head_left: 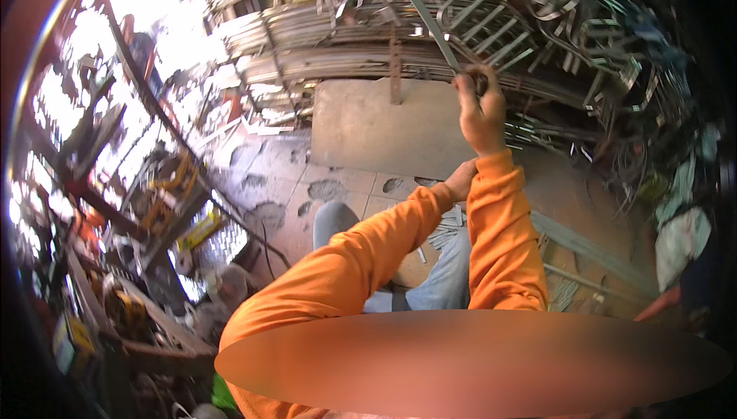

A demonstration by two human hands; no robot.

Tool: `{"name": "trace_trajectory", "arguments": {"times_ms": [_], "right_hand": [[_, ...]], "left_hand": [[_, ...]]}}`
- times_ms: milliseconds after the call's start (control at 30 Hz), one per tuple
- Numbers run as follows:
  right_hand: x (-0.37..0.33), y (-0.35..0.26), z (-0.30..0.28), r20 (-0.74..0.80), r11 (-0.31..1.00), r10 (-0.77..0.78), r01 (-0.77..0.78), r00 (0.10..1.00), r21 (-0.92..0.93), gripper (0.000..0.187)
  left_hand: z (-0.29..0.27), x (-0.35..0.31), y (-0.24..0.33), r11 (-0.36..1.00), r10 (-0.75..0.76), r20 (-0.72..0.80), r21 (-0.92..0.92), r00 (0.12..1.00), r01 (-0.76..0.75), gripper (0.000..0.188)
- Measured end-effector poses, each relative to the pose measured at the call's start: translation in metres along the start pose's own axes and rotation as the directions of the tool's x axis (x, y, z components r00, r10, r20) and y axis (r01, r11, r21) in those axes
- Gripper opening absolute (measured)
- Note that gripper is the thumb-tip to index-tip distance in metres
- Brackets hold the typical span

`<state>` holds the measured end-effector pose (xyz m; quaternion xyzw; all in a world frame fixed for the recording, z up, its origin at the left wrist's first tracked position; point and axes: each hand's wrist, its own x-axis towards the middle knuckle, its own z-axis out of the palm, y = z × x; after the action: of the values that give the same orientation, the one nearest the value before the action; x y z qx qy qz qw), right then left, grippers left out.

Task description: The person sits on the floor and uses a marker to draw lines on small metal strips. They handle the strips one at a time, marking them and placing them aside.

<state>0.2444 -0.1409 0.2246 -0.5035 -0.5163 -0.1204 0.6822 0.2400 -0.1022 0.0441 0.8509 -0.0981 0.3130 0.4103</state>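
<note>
My right hand is raised in front of me, its fingers closed near the lower end of a long flat metal strip. The strip slants up and left out of the picture. Something small and dark shows between the thumb and fingers, too unclear to name. Lower down, my left hand reaches across behind my right forearm. Its fingers are hidden by the orange sleeve, so what it holds cannot be told. Several short metal strips lie below it, beside my knee.
Stacked long metal bars fill a rack ahead, with bent metal frames to its right. A flat board leans against the rack. Tools and a yellow box crowd the left. At right lies a white sack. A person stands far left.
</note>
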Motion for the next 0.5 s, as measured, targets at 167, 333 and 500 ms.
{"name": "trace_trajectory", "arguments": {"times_ms": [167, 333, 500], "right_hand": [[-0.071, 0.018, -0.025, 0.191, 0.986, 0.041, -0.009, 0.981, -0.165, 0.013], [-0.164, 0.033, -0.039, 0.428, 0.978, 0.211, -0.185, 0.879, -0.100, 0.017], [-0.214, 0.026, -0.052, 0.528, 0.862, 0.507, -0.388, 0.681, -0.328, 0.016]], "left_hand": [[-0.150, -0.104, 0.015, 0.840, -0.388, -0.231, -0.488, 0.892, 0.239, 0.043], [-0.263, -0.167, 0.054, 0.833, -0.265, -0.579, -0.540, 0.771, -0.120, 0.057], [-0.283, -0.206, 0.077, 0.835, -0.387, -0.675, -0.545, 0.628, -0.072, 0.045]]}}
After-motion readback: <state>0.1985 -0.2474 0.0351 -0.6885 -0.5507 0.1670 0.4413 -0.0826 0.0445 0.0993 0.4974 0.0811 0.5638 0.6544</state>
